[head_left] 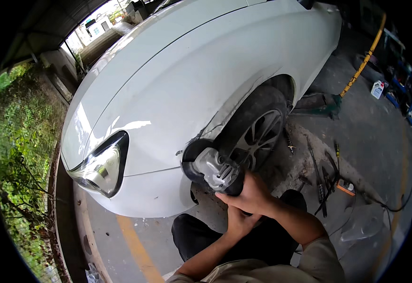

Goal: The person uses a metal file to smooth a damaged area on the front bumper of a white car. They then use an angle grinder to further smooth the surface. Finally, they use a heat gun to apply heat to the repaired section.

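An angle grinder (215,168) with a silver head and a dark round disc (194,158) is held in front of me. My right hand (251,192) is wrapped round its black body. Just below, my left hand (239,220) is closed at the rear part of the tool, its fingers partly hidden. The disc is at the front edge of the wheel arch on a white car's fender (163,108); whether it touches the paint I cannot tell. Dark creases and scuffs run along the arch above the wheel (258,132). The headlight (104,165) lies to the left.
A green floor jack (326,104) with a yellow handle (364,61) stands by the car's side. Several hand tools (321,184), an orange box-like thing (345,187), a black cable (399,205) and clear plastic (364,221) lie on the right. A white jug (377,89) stands farther off.
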Tool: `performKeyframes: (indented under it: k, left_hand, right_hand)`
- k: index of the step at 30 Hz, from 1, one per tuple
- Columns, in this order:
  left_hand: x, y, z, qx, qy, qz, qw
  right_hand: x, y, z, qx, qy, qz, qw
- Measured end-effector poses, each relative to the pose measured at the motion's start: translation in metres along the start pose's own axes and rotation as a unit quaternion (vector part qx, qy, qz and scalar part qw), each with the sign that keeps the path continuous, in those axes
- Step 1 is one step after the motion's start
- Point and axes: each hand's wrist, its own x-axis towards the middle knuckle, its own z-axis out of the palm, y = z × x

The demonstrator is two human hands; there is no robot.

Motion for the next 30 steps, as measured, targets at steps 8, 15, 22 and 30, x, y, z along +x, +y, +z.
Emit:
performKeyframes:
  k: [8,15,22,30]
  left_hand:
    - [0.007,0.036,-0.01,0.073,-0.028,-0.089,0.993]
    - [-0.045,-0.014,-0.009,-0.002,-0.024,-0.073,0.997]
    - [-0.047,0.004,-0.021,-0.066,0.005,-0.135,0.989]
    - [-0.016,0.016,-0.02,-0.061,0.005,-0.09,0.994]
  right_hand:
    - [-0.007,0.012,-0.001,0.175,0.125,0.102,0.971]
    - [-0.041,0.02,0.025,0.029,0.011,0.022,0.999]
    - [-0.03,0.009,0.038,0.007,-0.016,0.015,1.0]
    - [-0.013,0.012,0.029,0.04,0.024,0.018,0.999]
